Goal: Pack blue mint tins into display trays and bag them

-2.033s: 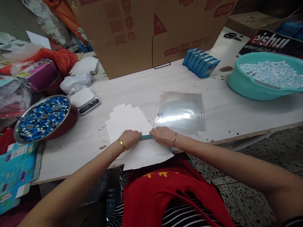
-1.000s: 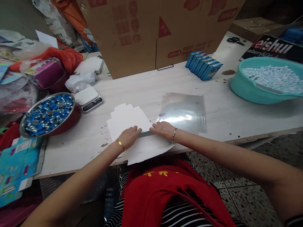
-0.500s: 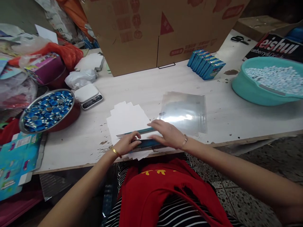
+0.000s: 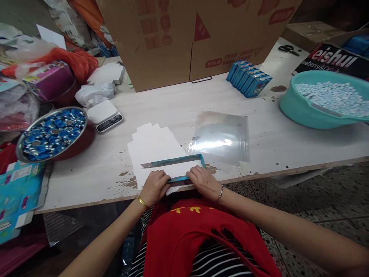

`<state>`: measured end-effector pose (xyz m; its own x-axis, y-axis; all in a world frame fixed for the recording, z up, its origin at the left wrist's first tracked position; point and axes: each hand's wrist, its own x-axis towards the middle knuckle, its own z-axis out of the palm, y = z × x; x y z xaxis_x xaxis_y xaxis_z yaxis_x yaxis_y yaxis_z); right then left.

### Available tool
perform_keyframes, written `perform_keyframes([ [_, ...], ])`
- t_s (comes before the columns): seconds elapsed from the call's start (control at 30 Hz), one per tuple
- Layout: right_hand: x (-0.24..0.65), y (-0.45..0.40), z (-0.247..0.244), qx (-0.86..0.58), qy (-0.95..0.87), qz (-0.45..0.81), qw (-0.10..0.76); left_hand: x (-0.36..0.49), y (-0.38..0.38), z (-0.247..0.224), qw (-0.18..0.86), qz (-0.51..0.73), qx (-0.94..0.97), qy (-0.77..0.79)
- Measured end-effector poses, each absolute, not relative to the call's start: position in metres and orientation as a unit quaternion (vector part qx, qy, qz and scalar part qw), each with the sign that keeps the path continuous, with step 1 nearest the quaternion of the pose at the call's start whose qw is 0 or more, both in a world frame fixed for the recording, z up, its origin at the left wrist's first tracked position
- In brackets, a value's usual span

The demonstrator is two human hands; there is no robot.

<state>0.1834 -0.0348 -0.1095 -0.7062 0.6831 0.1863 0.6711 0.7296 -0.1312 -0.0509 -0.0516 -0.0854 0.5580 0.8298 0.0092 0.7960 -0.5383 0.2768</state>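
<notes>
A paperboard carton blank (image 4: 178, 159) lies white side up near the table's front edge, its blue-backed long sides and right end standing up. My left hand (image 4: 155, 186) grips the near side at its left part, fingers curled over it. Further right on that same side, my right hand (image 4: 203, 182) has its fingers closed over the blue edge, close to the corner. Beneath the carton blank are fanned white sheets (image 4: 152, 140), partly covered. A stack of clear plastic sheets (image 4: 221, 134) lies beyond my right hand.
On the left are a bowl of blue-and-silver caps (image 4: 54, 132), a small scale (image 4: 105, 115) and flat blue cartons (image 4: 17, 196). A large cardboard box (image 4: 198, 42) stands behind. To the right are a row of blue boxes (image 4: 249, 79) and a teal basin (image 4: 311, 111) of small pale pieces.
My right hand has moved from around the carton's right end down to its near side. The right end now shows upright. My left fingers have closed over the near edge.
</notes>
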Motion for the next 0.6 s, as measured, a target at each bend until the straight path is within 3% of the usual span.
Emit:
perform_keyframes([
  [0.33,0.179,-0.018,-0.084,-0.424,-0.884,0.197,0.019,-0.051,-0.019,-0.066,0.301,-0.012,0.816,0.494],
  [0.6,0.176,-0.011,-0.068,-0.466,-0.846,0.254,-0.052,-0.049,0.008,-0.056,0.451,-0.094,0.756,0.465],
])
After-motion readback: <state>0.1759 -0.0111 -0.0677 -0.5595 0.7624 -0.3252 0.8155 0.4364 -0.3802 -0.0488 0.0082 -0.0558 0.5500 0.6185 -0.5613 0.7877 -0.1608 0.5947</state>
